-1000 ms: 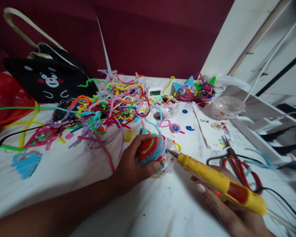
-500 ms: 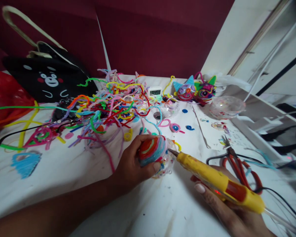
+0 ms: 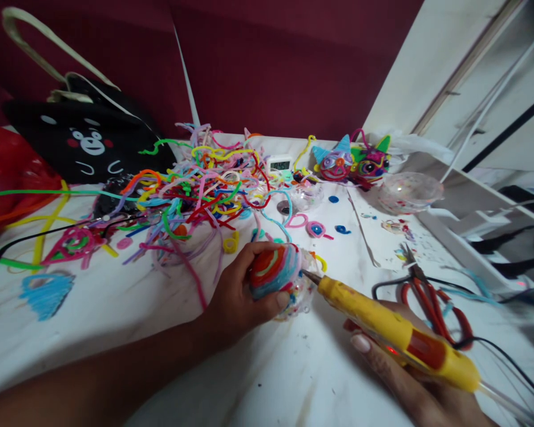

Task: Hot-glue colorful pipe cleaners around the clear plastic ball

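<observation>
My left hand (image 3: 244,296) is closed round a rounded craft piece (image 3: 273,267) covered in coiled orange, pink and light-blue pipe cleaners. The far side of the piece looks like a clear plastic shell (image 3: 303,296) with colourful bits. In my right hand (image 3: 396,356) is a yellow hot glue gun (image 3: 374,311), its small red light on and a clear glue stick out of the back. The metal nozzle tip meets the edge of the pipe-cleaner coils; whether glue is flowing I cannot tell.
A tangled heap of pipe cleaners (image 3: 204,184) spreads across the back. Orange-handled pliers (image 3: 427,296) lie to the right beside black cords. Two decorated cat faces (image 3: 336,161), a small digital clock (image 3: 279,165) and a clear bowl (image 3: 410,193) stand behind. A black bag (image 3: 89,139) is back left.
Almost nothing differs. The glue gun's nozzle has shifted very slightly left and down along the coils' edge; my left hand holds the piece in the same spot.
</observation>
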A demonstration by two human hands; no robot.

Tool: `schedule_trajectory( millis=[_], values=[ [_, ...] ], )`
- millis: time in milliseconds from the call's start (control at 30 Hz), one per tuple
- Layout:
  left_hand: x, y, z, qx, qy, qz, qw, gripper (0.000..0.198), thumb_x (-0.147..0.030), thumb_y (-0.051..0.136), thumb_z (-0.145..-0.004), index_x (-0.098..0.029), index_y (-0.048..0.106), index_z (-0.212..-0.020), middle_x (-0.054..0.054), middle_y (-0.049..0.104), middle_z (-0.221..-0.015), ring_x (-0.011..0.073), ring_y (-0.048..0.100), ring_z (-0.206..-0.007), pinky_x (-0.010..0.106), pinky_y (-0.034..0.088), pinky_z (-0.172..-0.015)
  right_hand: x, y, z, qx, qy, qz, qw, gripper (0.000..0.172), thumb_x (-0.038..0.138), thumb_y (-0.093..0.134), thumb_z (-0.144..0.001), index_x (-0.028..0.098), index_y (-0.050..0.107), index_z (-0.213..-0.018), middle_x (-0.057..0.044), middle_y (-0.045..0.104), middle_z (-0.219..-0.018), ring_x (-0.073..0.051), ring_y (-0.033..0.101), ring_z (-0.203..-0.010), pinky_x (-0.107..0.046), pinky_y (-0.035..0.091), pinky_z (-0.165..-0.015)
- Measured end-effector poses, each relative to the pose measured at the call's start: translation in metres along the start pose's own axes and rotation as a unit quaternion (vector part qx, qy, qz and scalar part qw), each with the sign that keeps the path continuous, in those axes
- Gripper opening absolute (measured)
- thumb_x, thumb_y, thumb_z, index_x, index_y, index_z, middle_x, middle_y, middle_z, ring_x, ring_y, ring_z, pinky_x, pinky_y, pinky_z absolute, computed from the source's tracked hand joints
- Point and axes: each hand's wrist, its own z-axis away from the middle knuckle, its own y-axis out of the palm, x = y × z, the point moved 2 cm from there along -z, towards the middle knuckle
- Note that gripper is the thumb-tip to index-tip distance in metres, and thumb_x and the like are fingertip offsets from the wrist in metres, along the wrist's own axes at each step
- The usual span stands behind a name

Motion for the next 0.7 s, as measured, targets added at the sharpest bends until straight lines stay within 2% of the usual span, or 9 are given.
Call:
schedule_trajectory(
  millis=[100,300,533,700],
  values=[
    [-0.0002,0.0000,-0.0002,0.001,0.000,0.005,1.000,0.053,-0.033,0.081,-0.072,-0.026,0.059,-0.120,0.006,0.062,-0.115,0.0212,0.062,-0.098,0.031,0.052,-0.085,-0.0019,-0.0011,0.0010,0.031,-0.014,0.020,0.999,0.021,0.037,0.066,-0.089,0.030,0.066,-0.109,-0.002,0.081,-0.093,-0.026,0.080,-0.077,-0.023,0.059,-0.041],
    [0.0014,0.0011,-0.0002,0.001,0.005,0.013,1.000,0.054,-0.033,0.081,-0.073,-0.025,0.058,-0.120,0.005,0.063,-0.113,0.0203,0.062,-0.096,0.030,0.052,-0.082,-0.0039,-0.0030,0.0018,0.033,-0.032,0.064,0.997,0.021,0.041,0.064,-0.090,0.033,0.066,-0.110,-0.001,0.081,-0.092,-0.027,0.080,-0.081,-0.027,0.066,-0.052],
    [0.0006,0.0012,0.0001,-0.003,0.009,0.010,1.000,0.053,-0.033,0.081,-0.072,-0.026,0.059,-0.120,0.005,0.063,-0.110,0.0194,0.063,-0.092,0.029,0.053,-0.080,-0.0050,-0.0002,0.0030,0.026,-0.021,0.041,0.999,0.024,0.045,0.066,-0.086,0.035,0.067,-0.108,0.001,0.082,-0.095,-0.029,0.080,-0.078,-0.025,0.064,-0.044],
    [0.0042,0.0009,0.0006,0.000,0.008,0.015,1.000,0.053,-0.033,0.081,-0.073,-0.027,0.058,-0.121,0.004,0.063,-0.110,0.0176,0.062,-0.090,0.027,0.053,-0.077,-0.0101,-0.0025,0.0092,0.023,-0.011,0.082,0.996,0.026,0.046,0.066,-0.085,0.036,0.066,-0.109,0.003,0.082,-0.095,-0.027,0.080,-0.077,-0.023,0.066,-0.053]
  ],
)
